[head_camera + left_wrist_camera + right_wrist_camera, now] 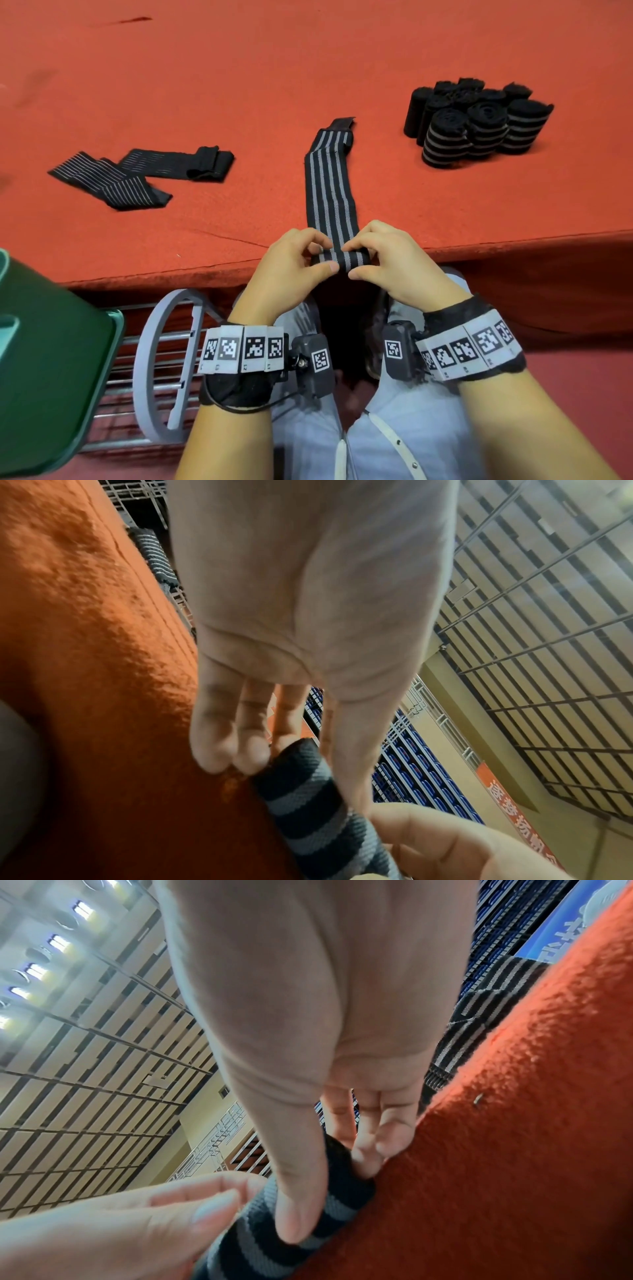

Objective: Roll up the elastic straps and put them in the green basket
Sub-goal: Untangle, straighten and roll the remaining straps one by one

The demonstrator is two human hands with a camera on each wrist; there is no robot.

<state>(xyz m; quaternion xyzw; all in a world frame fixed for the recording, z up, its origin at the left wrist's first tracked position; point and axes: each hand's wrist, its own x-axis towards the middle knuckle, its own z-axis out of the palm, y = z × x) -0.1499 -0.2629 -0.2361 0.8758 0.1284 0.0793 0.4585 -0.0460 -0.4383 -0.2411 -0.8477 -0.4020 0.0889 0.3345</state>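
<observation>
Strap point(330, 192) lies striped along the red bench point(308, 68), its near end curled into a small roll at the bench edge. My left hand point(294, 263) and right hand point(390, 260) both pinch that roll, thumbs under, fingers point(219, 739) curled over its ends. Two loose straps point(144, 174) lie flat to the left, well apart. Rolled straps point(472, 123) stand clustered far right. Green basket point(51, 359) sits below the bench at my left, beside a wire rack point(157, 370).
</observation>
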